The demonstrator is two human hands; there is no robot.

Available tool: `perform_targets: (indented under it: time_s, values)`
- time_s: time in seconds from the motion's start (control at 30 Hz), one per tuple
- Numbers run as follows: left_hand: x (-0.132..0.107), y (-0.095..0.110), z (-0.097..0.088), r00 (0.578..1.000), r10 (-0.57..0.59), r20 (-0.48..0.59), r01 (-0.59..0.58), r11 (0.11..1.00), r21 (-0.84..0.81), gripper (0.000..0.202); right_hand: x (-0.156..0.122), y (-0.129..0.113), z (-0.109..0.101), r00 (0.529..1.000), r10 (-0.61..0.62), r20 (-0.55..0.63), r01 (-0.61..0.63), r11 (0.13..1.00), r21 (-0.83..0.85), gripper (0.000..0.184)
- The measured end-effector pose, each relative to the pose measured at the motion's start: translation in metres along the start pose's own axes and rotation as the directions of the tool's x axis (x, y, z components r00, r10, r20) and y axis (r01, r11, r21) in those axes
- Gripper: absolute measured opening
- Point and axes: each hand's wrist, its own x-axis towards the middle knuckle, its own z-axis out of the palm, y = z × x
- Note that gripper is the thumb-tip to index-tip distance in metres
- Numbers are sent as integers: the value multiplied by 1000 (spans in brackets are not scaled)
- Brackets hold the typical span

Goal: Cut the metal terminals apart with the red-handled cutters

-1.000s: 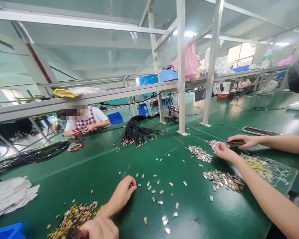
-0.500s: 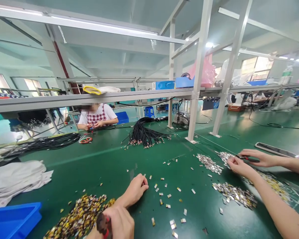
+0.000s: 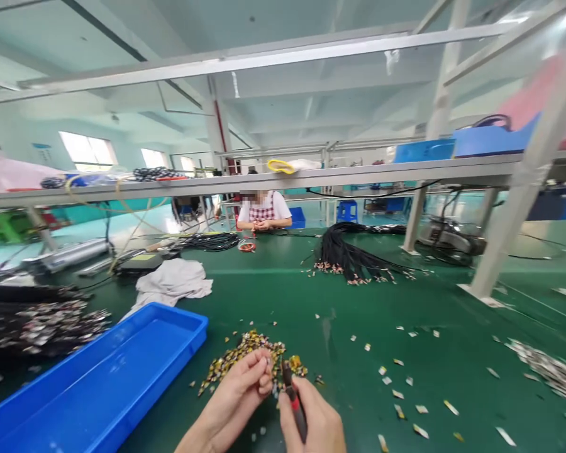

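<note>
My left hand [image 3: 238, 390] is closed in a pinch over a heap of small yellow, silver and dark pieces [image 3: 245, 352]. A small pale, silvery piece [image 3: 268, 361] shows at its fingertips, mostly hidden by them. Close beside it, my right hand [image 3: 316, 418] is wrapped around pliers [image 3: 296, 406] with dark jaws and red-and-black handles. Their jaws point up and away from me, apart from the left fingertips. To the right, small silvery and yellow pieces [image 3: 398, 394] lie scattered on the green tabletop [image 3: 349, 390].
A long blue tray [image 3: 122, 371] stands at the left, with a white cloth [image 3: 174, 281] behind it. Black cables [image 3: 344, 251] lie farther back. A metal post [image 3: 509, 220] rises at the right near a silvery heap [image 3: 549, 371]. A person [image 3: 264, 211] sits across the table.
The view has swung left, bringing the blue tray fully in. My left hand has come back from the scattered pieces to the heap, beside the pliers. The neighbour's hands have left view.
</note>
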Motion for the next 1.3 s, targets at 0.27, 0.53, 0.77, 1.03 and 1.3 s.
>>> perform_targets:
  time_s: [0.27, 0.53, 0.77, 1.03, 1.3]
  values:
    - [-20, 4, -14, 995, 6, 96, 26, 943, -331, 6, -18, 42, 9, 986, -135, 102, 164, 915, -368, 49]
    - [-28, 11, -17, 985, 19, 170, 43, 936, -350, 3, -20, 36, 1, 960, -210, 184, 274, 835, -478, 47]
    - [-32, 13, -14, 975, -12, 223, 77, 956, -284, 11, -18, 28, -3, 949, -268, 165, 315, 820, -478, 48]
    - [-34, 15, -16, 968, -16, 251, 80, 966, -246, 13, -17, 26, -6, 924, -327, 199, 383, 784, -488, 42]
    - [-34, 18, -19, 968, 0, 251, 45, 984, -172, 13, -17, 27, -7, 916, -335, 219, 401, 774, -491, 46]
